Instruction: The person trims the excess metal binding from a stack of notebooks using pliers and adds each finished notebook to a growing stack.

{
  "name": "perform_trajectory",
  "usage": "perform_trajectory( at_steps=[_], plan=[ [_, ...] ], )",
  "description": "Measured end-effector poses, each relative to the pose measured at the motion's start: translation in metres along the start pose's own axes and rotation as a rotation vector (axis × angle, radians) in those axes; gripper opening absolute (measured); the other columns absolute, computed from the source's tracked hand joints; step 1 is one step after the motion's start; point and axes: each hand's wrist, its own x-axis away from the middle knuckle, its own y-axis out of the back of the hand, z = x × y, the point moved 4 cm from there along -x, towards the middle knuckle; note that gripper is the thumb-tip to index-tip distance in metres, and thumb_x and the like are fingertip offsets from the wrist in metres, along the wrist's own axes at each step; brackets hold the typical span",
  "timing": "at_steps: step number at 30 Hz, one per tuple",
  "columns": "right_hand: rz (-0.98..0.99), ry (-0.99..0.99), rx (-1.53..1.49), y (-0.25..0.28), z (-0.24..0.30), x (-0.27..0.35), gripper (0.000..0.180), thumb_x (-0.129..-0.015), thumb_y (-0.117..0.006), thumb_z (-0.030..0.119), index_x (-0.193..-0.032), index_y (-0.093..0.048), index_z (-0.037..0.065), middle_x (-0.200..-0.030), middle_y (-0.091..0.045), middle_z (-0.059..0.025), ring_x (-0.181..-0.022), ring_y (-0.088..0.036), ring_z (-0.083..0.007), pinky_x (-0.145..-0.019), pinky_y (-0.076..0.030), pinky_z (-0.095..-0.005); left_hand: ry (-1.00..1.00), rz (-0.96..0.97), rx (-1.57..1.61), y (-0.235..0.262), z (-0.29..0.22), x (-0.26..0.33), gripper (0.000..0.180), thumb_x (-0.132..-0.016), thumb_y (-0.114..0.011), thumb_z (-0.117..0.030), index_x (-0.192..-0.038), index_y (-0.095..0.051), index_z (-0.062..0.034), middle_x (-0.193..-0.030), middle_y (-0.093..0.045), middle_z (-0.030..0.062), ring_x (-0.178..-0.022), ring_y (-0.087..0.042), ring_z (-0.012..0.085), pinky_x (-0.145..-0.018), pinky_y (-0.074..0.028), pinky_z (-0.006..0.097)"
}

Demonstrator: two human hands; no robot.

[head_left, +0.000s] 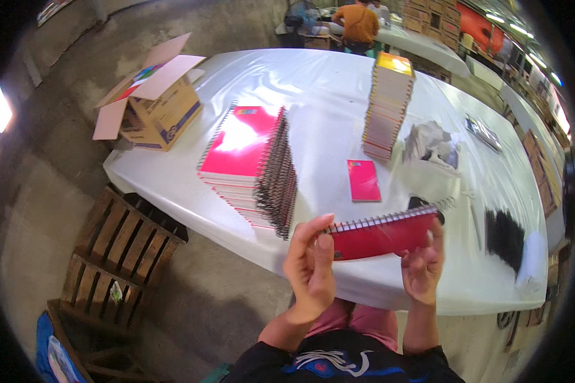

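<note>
A red spiral notebook (380, 237) is held up above the near edge of the table, its wire coil along the upper side. My left hand (310, 268) grips its left end, thumb in front. At the other end my right hand (423, 265) has its fingers curled around the corner, close to where a loose length of coil sticks out past the cover. Just beyond, a flat red cover or booklet (363, 180) lies on the table. A dark object (418, 203) is partly hidden behind the held notebook.
On the white-covered table (326, 83) stand a pile of red spiral notebooks (243, 147), a tall stack of bound books (388, 105) and an open carton (166, 112). Crumpled plastic (431, 143) and black coils (503, 239) lie right. A wooden pallet-like rack (118, 255) is at left; a person (356, 24) is behind.
</note>
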Motion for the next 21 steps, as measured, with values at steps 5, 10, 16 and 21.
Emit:
perform_trajectory(
  at_steps=[5,10,16,21],
  plan=[
    [0.036,0.151,-0.038,-0.076,0.027,-0.078,0.049,-0.078,-0.073,0.012,-0.120,-0.050,-0.001,-0.110,-0.059,-0.0126,-0.098,-0.059,-0.0175,-0.087,-0.047,-0.0306,-0.554,0.050,-0.428,0.033,-0.081,-0.022,0.045,-0.087,-0.060,-0.026,-0.117,-0.052,0.0063,-0.111,-0.055,0.0175,-0.102,-0.054,0.0245,-0.090,-0.042,0.033],
    [0.196,-0.005,-0.100,-0.162,0.020,-0.170,0.037,-0.078,-0.072,0.009,-0.111,-0.058,-0.001,-0.093,-0.065,-0.0118,-0.082,-0.063,-0.0135,-0.071,-0.053,-0.0249,-0.494,-0.331,-0.474,0.061,-0.091,-0.092,0.048,-0.093,-0.046,-0.031,-0.127,-0.047,0.0022,-0.126,-0.051,0.0174,-0.119,-0.046,0.0204,-0.097,-0.033,0.034],
    [0.361,0.096,0.449,-0.187,-0.026,-0.211,0.030,-0.077,-0.073,0.018,-0.099,-0.065,-0.001,-0.076,-0.067,-0.0098,-0.073,-0.065,-0.0145,-0.058,-0.050,-0.0260,-0.168,-0.226,-0.358,0.080,-0.041,-0.129,0.048,-0.098,-0.040,-0.037,-0.126,-0.047,0.0014,-0.119,-0.054,0.0135,-0.109,-0.049,0.0168,-0.095,-0.035,0.030],
    [0.340,0.309,0.495,-0.177,-0.066,-0.213,0.035,-0.087,-0.059,0.032,-0.103,-0.064,0.002,-0.097,-0.067,-0.0128,-0.091,-0.062,-0.0186,-0.077,-0.046,-0.0285,-0.242,-0.145,-0.305,0.083,-0.015,-0.130,0.063,-0.095,-0.033,-0.053,-0.124,-0.046,0.0018,-0.115,-0.054,0.0141,-0.108,-0.051,0.0186,-0.095,-0.037,0.031]
  ],
)
